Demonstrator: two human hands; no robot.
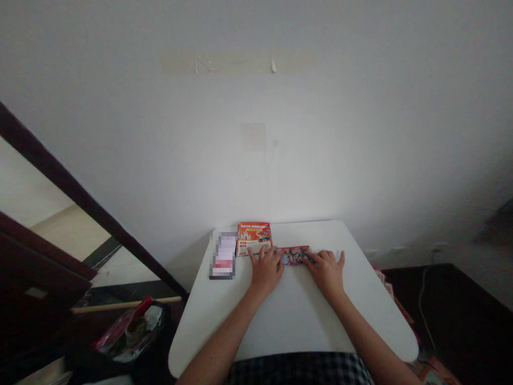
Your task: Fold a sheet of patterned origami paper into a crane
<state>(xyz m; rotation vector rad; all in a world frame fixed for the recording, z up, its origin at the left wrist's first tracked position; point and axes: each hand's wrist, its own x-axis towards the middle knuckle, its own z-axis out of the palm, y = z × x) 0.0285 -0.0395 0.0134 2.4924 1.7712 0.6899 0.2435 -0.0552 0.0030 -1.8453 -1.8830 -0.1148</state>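
A narrow folded leaflet [295,255] with a crowded colour print and a red top edge lies flat on the white table [298,315]. My left hand [266,267] rests at its left end, fingers spread, some fingertips over the lower edge of an orange-red printed card [254,233]. At the leaflet's right end, my right hand [326,270] lays its fingertips on the paper, with the little finger stretched out to the side. My palms hide both thumbs in part. Neither hand lifts the leaflet from the table.
A phone-like device [223,256], blurred by pixels, lies left of the card. The table meets a white wall [216,171]. On the floor at left stands a bin with a plastic liner [134,331]. Printed papers [435,371] lie low at right, and a cable [422,299] hangs near the wall.
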